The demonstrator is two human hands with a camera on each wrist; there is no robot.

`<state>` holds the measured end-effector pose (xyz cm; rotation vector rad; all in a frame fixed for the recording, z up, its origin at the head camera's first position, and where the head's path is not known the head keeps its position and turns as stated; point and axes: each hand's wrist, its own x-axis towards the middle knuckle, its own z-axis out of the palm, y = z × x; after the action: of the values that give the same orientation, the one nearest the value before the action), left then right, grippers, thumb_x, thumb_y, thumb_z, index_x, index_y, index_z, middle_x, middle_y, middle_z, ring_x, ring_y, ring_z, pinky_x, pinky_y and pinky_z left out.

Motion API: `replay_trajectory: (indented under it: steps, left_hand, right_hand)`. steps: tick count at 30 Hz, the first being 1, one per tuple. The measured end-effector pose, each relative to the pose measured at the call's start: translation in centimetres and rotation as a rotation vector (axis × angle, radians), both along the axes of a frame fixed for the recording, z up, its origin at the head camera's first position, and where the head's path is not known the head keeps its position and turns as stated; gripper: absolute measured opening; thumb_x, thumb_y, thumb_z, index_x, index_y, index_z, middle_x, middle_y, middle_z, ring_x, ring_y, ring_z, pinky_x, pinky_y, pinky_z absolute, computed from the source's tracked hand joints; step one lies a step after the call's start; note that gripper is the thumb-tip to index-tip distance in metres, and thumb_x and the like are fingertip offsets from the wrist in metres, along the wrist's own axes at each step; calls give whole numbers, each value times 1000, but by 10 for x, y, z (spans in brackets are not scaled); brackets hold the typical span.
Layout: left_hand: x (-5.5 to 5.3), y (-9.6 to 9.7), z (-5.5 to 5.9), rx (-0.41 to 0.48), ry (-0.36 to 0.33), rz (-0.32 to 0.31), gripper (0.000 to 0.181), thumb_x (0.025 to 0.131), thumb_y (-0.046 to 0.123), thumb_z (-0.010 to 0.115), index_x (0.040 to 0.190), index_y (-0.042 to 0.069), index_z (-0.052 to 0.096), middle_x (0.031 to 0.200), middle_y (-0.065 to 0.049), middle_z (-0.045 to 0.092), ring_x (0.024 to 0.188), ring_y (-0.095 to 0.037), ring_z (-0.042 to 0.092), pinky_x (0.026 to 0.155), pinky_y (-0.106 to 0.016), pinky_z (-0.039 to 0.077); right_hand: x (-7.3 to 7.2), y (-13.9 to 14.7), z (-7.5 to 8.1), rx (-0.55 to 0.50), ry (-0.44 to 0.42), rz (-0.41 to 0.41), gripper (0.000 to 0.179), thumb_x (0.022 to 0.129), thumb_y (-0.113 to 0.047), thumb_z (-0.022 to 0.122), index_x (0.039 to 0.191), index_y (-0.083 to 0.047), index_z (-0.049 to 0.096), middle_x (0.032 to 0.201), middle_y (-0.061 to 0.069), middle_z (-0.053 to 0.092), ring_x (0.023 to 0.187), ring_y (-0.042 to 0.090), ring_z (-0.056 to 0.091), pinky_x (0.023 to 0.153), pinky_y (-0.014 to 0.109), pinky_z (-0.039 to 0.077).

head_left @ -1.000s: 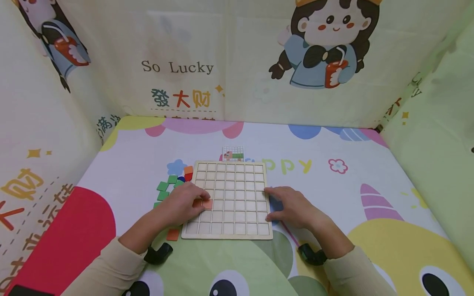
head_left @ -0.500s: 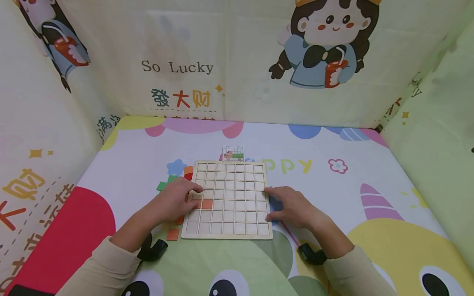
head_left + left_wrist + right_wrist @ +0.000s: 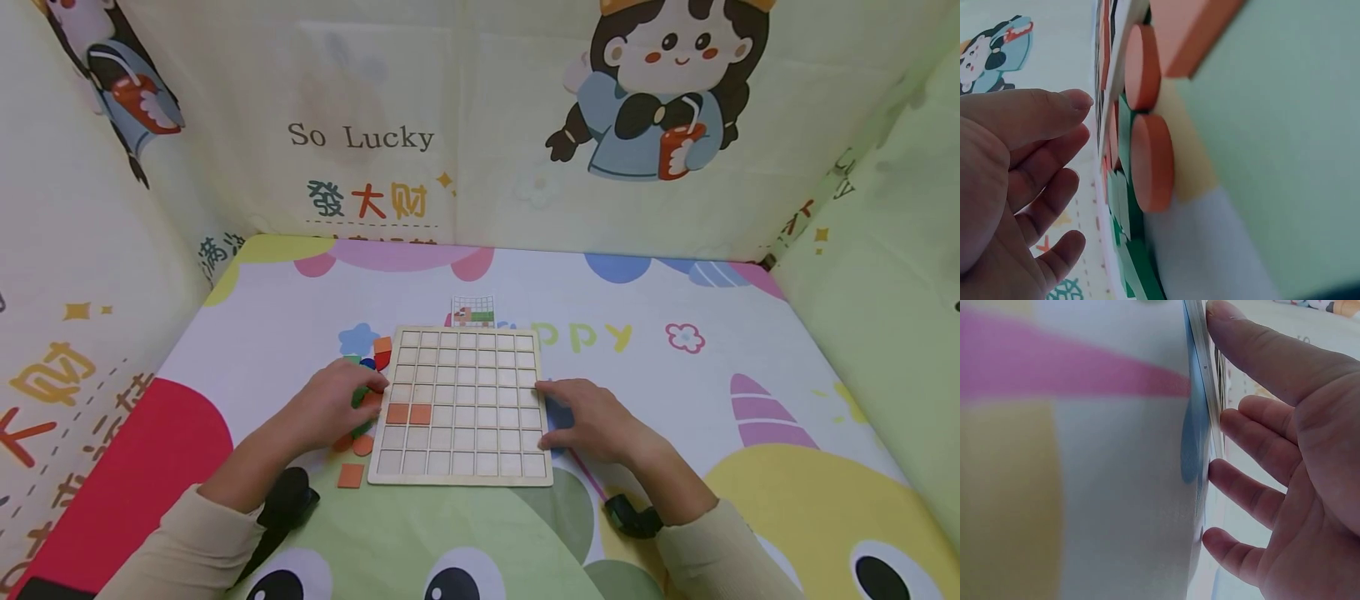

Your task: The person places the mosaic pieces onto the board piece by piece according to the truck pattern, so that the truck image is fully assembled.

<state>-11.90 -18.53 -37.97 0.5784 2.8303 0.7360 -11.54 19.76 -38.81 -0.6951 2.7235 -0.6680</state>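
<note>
A wooden grid board lies flat in the head view. Two orange square tiles sit side by side in its left columns. My left hand hovers at the board's left edge, over a cluster of loose tiles; its fingers are relaxed, with nothing between them. Below the fingers, the left wrist view shows orange round discs and green tiles. My right hand rests at the board's right edge. Its thumb and fingertips lie along that edge, spread and loosely bent.
A small picture card lies beyond the board's far edge, showing a coloured pattern on a grid. Orange and red pieces lie by the board's upper left. One orange square tile lies near its lower left corner. Printed cloth walls enclose the table.
My left hand has let go of the left orange square tile in the board and drawn back leftward to the loose pieces. The right hand has stayed at the right edge.
</note>
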Motion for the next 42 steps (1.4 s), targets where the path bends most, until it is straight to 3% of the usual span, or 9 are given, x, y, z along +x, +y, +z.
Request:
replay_trajectory:
  steps: [6, 23, 31, 42]
  left_hand:
    - [-2, -2, -2, -32, -43, 32, 23, 88, 16, 78, 110, 10, 74, 105, -2, 65, 104, -29, 53, 86, -46, 53]
    - [-5, -5, -4, -99, -80, 53, 26, 87, 17, 79, 110, 8, 74, 106, -8, 65, 105, -32, 52, 81, -44, 55]
    - [-3, -8, -2, -102, -74, 66, 23, 87, 17, 79, 109, 10, 74, 103, -6, 64, 105, -32, 53, 82, -45, 55]
    - [-5, -7, -3, -148, -27, 37, 25, 85, 20, 80, 108, 10, 75, 101, -5, 65, 99, -28, 54, 80, -44, 54]
  right_hand:
    - [0, 0, -1, 0, 2, 3, 73, 81, -32, 84, 142, -5, 54, 139, 18, 55, 130, 40, 47, 105, 58, 36]
    - [1, 0, -1, 2, 3, 4, 73, 80, -30, 84, 142, -4, 54, 139, 18, 55, 130, 40, 48, 105, 58, 36]
    - [1, 0, 0, 8, 7, 6, 72, 81, -29, 84, 141, -4, 55, 138, 19, 56, 130, 40, 48, 104, 59, 36]
    - [0, -1, 1, 10, 19, 13, 72, 80, -29, 84, 141, -3, 55, 138, 18, 56, 129, 40, 48, 105, 58, 36]
